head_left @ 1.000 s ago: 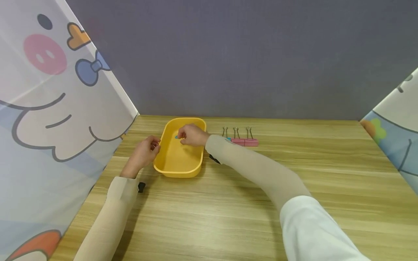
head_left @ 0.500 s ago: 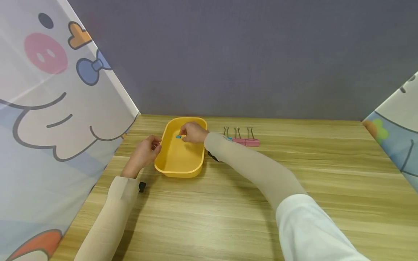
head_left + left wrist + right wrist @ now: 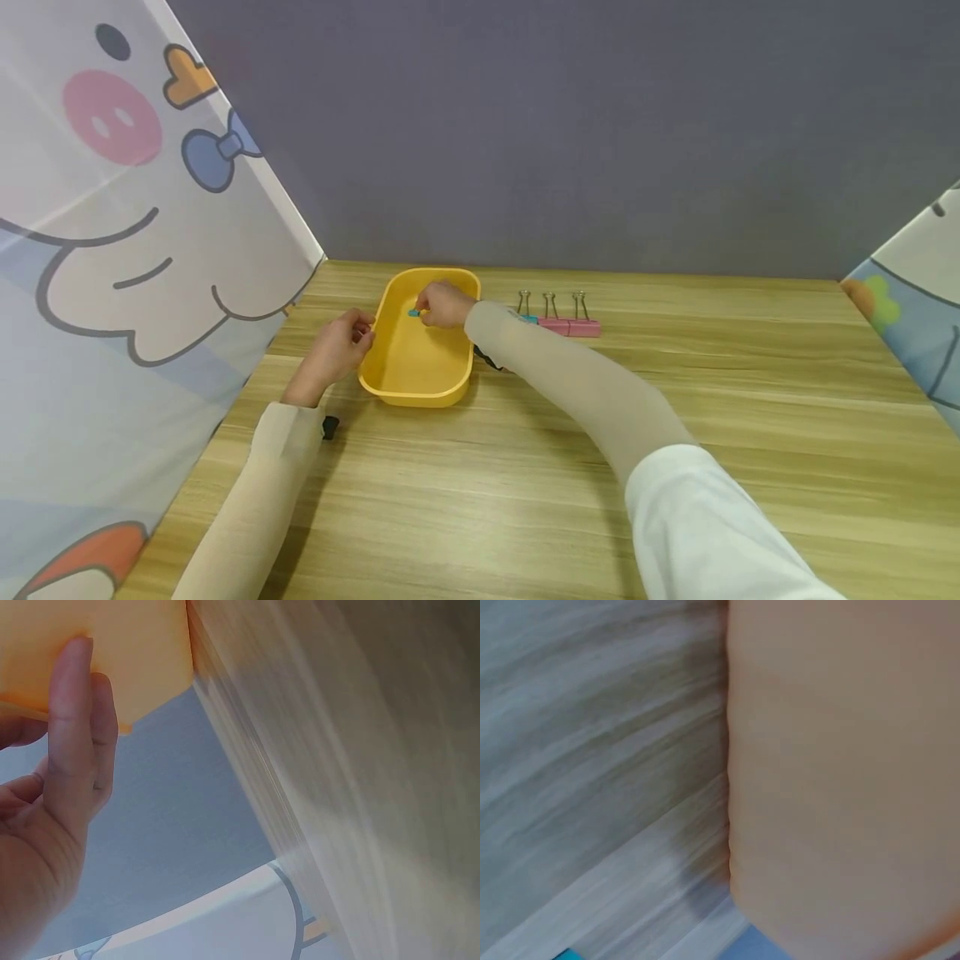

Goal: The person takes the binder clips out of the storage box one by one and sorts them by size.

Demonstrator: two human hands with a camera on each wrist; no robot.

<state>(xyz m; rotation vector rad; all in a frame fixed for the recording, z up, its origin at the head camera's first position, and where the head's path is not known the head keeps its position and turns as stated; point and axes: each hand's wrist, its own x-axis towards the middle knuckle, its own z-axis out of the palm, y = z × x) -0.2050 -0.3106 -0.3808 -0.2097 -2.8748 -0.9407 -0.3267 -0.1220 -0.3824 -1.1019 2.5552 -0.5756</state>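
At the table's back left, a yellow plastic basin (image 3: 415,392) stands with my left hand (image 3: 333,350) at its left rim. In the left wrist view, the fingers (image 3: 71,712) lie along the basin's outer wall, the thumb at the rim. My right hand (image 3: 447,305) reaches into the basin, its fingertips at a small blue clip (image 3: 414,313) near the back left inside; the clip's right end is hidden by them. Right of the basin, a blue binder clip (image 3: 529,319) and two pink binder clips (image 3: 570,327) stand in a row, handles upward.
The wooden table (image 3: 675,417) extends to the right and front. A dark grey panel (image 3: 585,133) rises behind it. Cartoon-printed sheets (image 3: 172,267) border the left and right sides. My right forearm (image 3: 577,383) crosses in front of the row of clips.
Slightly more of the blue clip shows beside the right fingertips. The right forearm has shifted a little to the left. My left hand stays at the rim, while the head view has turned slightly.
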